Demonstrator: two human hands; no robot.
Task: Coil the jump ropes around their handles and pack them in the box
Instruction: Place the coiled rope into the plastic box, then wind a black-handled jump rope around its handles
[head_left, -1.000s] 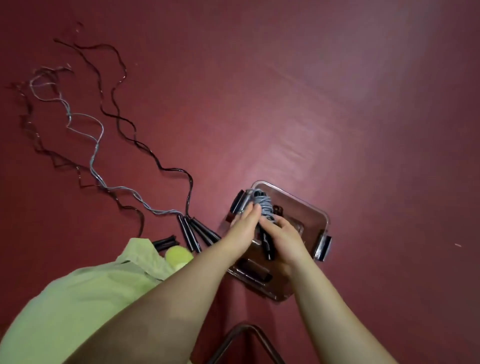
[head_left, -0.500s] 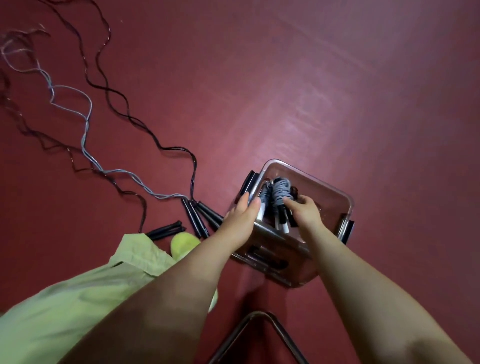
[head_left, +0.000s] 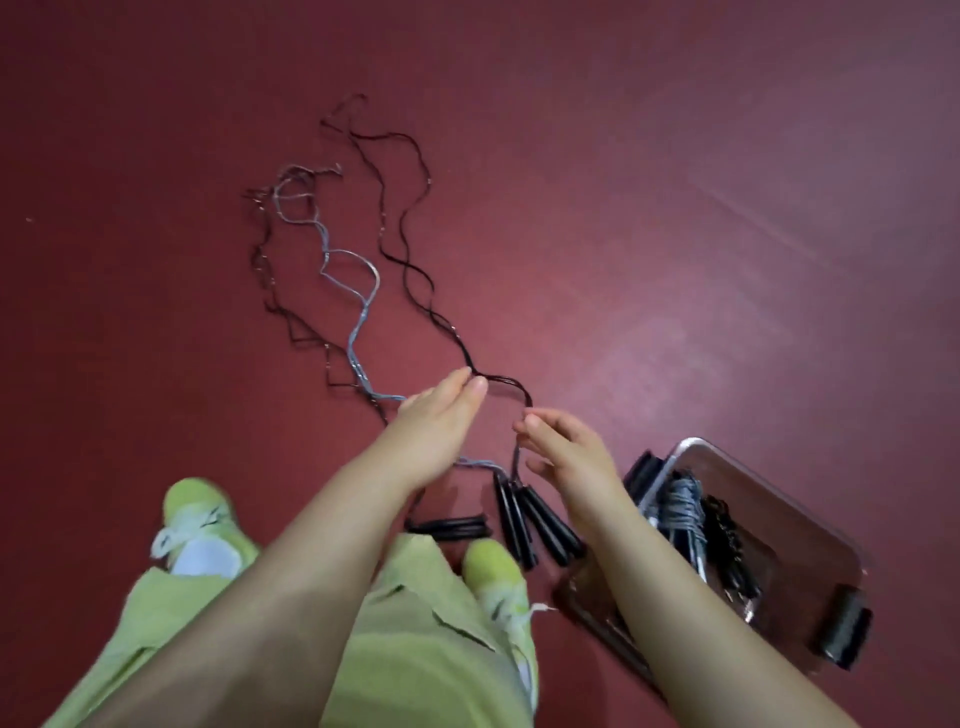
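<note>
Your left hand (head_left: 436, 421) reaches out with straight fingers touching the black rope (head_left: 415, 270) on the floor (head_left: 675, 208); your right hand (head_left: 558, 449) hovers, fingers loosely curled, holding nothing. Black handles (head_left: 524, 519) lie beside the box (head_left: 789, 519), which holds coiled ropes (head_left: 685, 512).

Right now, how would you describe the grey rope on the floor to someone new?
Start at the clear box on the red floor; left of it lie black handles. From them the grey rope snakes away, the only pale cord between two dark ropes.
</note>
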